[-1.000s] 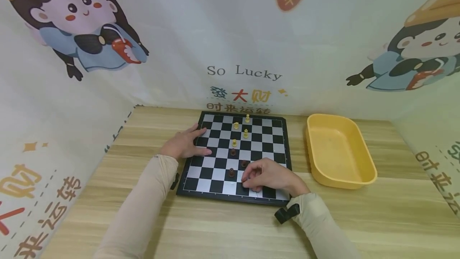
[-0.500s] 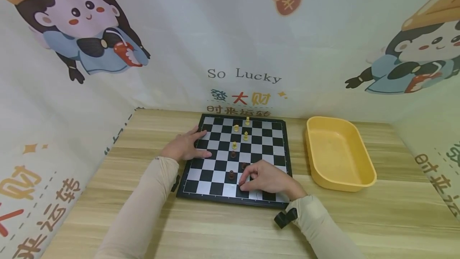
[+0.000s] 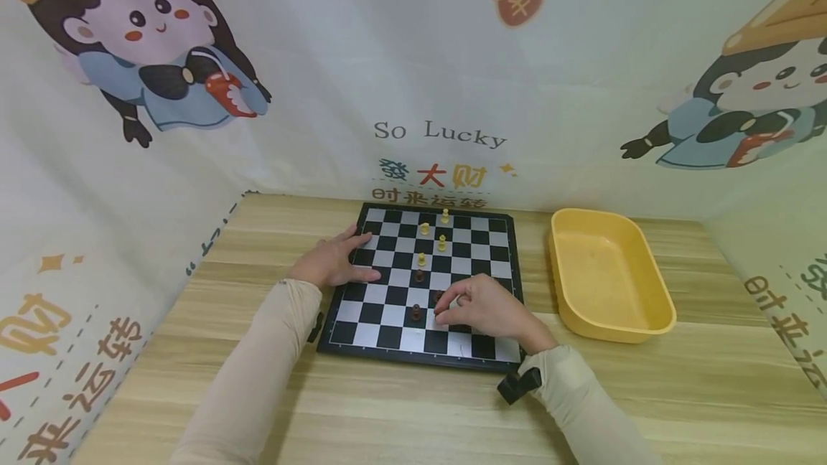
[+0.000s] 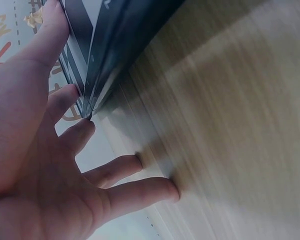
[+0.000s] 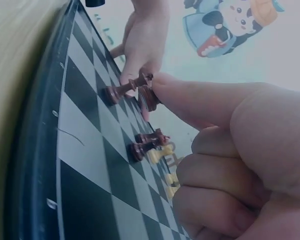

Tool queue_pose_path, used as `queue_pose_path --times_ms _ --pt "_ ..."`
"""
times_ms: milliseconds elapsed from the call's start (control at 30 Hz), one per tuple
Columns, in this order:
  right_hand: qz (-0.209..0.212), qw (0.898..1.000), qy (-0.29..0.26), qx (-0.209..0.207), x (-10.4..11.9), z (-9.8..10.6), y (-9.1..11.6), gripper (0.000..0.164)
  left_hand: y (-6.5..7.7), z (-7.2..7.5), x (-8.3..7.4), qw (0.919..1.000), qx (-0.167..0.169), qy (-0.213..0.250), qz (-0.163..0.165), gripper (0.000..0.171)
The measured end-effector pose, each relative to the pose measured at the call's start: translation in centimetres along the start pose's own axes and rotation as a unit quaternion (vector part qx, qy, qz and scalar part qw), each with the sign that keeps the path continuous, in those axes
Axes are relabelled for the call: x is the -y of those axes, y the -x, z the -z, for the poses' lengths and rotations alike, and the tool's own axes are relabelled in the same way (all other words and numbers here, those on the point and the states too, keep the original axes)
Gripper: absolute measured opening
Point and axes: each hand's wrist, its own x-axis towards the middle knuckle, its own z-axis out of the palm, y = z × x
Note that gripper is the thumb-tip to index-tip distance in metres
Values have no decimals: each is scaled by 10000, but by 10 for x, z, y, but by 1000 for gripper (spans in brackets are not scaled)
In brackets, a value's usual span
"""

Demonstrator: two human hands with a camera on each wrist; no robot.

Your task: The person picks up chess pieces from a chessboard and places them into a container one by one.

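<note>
A black-and-white chessboard [image 3: 400, 338] lies on the table. My left hand [image 3: 332, 262] rests on its left edge with fingers spread; in the left wrist view, the thumb and index finger lie over the board while other fingers reach the table. My right hand [image 3: 487, 311] is over the near part of the board. Between thumb and finger it pinches a dark brown chess piece [image 5: 149, 100], raised off the squares in the right wrist view. Beside it stands another brown chess piece [image 3: 416, 312]. More brown pieces [image 3: 420, 275] and several yellow pieces [image 3: 442, 242] stand farther up the board.
To the right of the board stands a yellow plastic tub [image 3: 610, 275]. Wood-grain table [image 3: 388, 407] surrounds the board. A printed cloth [image 3: 310, 77] hangs behind and at the sides.
My right hand dips toward the near row, then rises and shifts slightly away from me, with the brown chess piece pinched now. My left hand stays on the board's edge.
</note>
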Motion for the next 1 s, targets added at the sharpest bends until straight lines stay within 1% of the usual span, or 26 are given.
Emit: queue_pose_path --times_ms 267,367,533,667,867,1000 --pt "-57 9999 119 -97 1 9 1 7 0 0 1 10000 -7 -77 -17 93" --pt "-26 9998 73 -200 2 13 2 8 0 0 1 10000 6 -63 3 94" --pt "152 9991 -35 -399 5 21 4 12 0 0 1 10000 -8 -76 -10 93" --pt "274 9983 50 -511 5 29 6 13 -1 0 1 10000 -8 -79 -26 94" --pt "107 9984 149 -534 3 40 8 17 -2 0 2 10000 -7 1 -13 94" --pt "-43 9987 83 -494 1 48 12 18 -1 -1 4 10000 -27 40 -22 94"
